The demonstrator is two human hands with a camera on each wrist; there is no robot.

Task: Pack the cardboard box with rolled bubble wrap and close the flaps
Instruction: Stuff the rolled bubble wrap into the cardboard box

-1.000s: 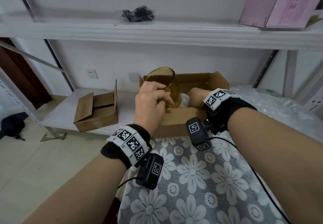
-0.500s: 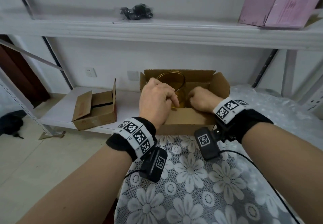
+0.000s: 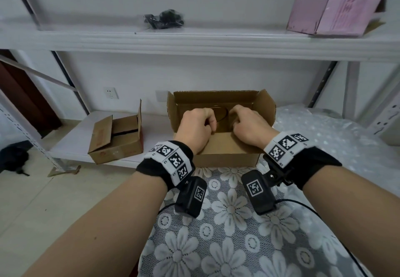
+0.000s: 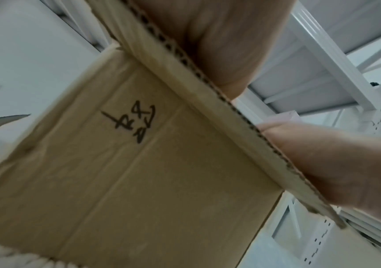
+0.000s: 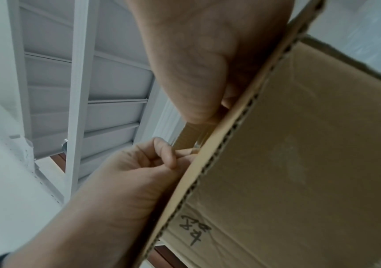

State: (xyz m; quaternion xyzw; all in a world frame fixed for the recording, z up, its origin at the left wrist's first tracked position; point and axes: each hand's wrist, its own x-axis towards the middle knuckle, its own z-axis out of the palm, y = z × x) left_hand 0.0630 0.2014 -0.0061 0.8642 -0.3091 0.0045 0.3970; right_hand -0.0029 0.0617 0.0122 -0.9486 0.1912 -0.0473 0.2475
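Observation:
An open brown cardboard box (image 3: 225,157) stands on the flowered cloth with its flaps up; the left wrist view shows its near wall (image 4: 139,172) with handwriting on it. An amber glass (image 3: 223,115) sits low inside it, only part of the rim showing. My left hand (image 3: 199,124) reaches over the near wall and pinches the rim (image 5: 193,149) on the left. My right hand (image 3: 245,123) is also in the box, fingers curled round the glass's right side. The near wall and both hands hide the box floor and any wrap in it.
A bubble wrap sheet (image 3: 324,131) lies on the surface right of the box. A smaller open carton (image 3: 116,138) sits on the low white shelf (image 3: 71,140) to the left. The upper shelf holds a pink box (image 3: 337,10) and a black bag (image 3: 164,18).
The amber glass went from raised and tilted above the box down into it. Both hands sank with it, and the right hand moved nearer the glass.

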